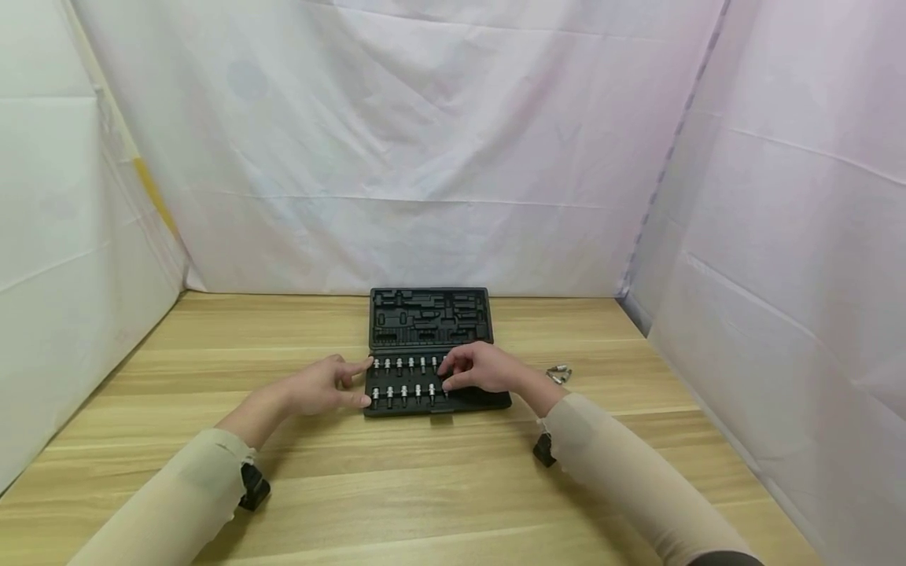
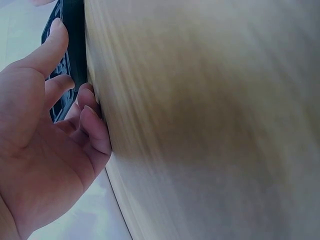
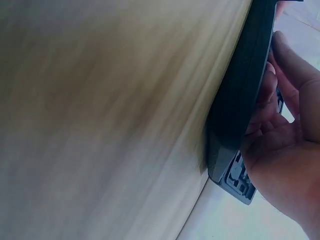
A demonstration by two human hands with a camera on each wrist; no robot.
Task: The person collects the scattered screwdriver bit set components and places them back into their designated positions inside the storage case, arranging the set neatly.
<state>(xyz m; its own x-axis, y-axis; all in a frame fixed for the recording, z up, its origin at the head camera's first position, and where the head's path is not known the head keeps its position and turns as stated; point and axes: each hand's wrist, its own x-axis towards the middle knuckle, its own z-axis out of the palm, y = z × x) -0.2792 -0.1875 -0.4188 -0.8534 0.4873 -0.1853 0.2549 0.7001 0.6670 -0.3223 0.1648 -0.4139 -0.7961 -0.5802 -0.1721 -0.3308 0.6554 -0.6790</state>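
Note:
An opened black plastic case (image 1: 406, 403) lies on the table, holding two rows of silver bit sockets (image 1: 404, 391). At its left edge, my left hand (image 1: 314, 387) touches the side with thumb and index fingertip spread apart; the other fingers are bent in the left wrist view. My right hand (image 1: 481, 368) is over the right part of the tray. Its thumb tip is right at the end socket (image 1: 446, 393) of the front row, and the index fingertip is by the back row. Thumb and index stand apart. The palm and fingers hide the tray's right part.
The case's lid (image 1: 430, 318) stands raised behind the tray, its moulded recesses showing. Several loose bit sockets (image 1: 558, 373) lie on the wooden table (image 1: 396, 487) to the right, near my right forearm. White sheets (image 1: 396, 157) enclose the back and sides.

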